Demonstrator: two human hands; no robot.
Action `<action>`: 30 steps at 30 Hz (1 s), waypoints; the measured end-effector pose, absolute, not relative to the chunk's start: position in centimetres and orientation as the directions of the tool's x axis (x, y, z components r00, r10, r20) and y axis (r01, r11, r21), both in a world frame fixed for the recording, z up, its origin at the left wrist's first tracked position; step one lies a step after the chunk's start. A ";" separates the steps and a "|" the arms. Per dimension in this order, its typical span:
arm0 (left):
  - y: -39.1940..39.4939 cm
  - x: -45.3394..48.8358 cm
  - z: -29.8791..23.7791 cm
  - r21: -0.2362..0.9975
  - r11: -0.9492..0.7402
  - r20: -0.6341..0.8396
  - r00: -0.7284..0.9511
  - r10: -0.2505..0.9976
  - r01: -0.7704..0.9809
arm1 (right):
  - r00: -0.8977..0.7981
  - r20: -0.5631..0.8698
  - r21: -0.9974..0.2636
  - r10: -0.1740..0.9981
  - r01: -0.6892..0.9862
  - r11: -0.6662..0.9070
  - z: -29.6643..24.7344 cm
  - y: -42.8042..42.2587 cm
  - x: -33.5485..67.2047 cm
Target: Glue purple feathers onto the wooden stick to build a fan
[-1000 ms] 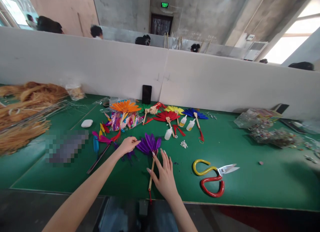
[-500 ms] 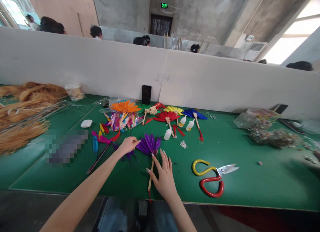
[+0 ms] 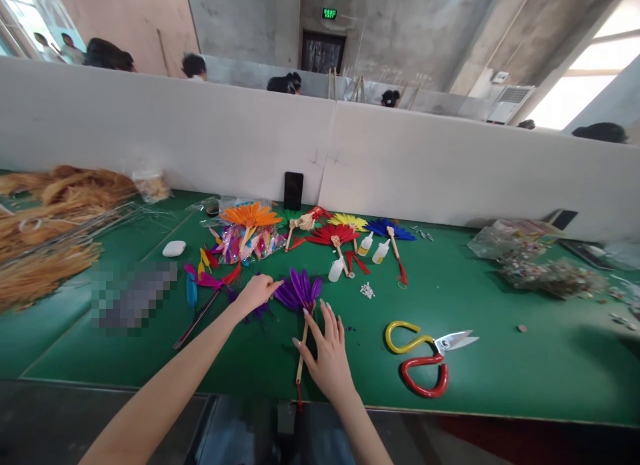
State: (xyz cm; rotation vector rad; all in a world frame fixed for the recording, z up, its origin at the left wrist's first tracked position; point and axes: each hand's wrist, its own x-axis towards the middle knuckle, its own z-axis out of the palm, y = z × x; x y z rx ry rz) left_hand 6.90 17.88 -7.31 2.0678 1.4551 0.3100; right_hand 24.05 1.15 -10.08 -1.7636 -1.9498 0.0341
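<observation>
A purple feather fan on a wooden stick lies on the green table in front of me. My right hand rests flat beside the stick with fingers spread, the index fingertip touching the base of the feathers. My left hand pinches at the left edge of the purple feathers, thumb and forefinger together. Loose purple feathers lie under that hand.
Scissors with yellow and red handles lie to the right. Finished fans in orange, red, yellow and blue, small glue bottles, loose feathers, a phone against the white partition, straw bundles at left.
</observation>
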 end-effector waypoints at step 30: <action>17.3 5.6 -4.3 0.792 0.068 -0.400 0.431 0.809 0.607 | -0.027 0.354 -0.358 0.935 0.920 0.162 -10.0 1.1 23.9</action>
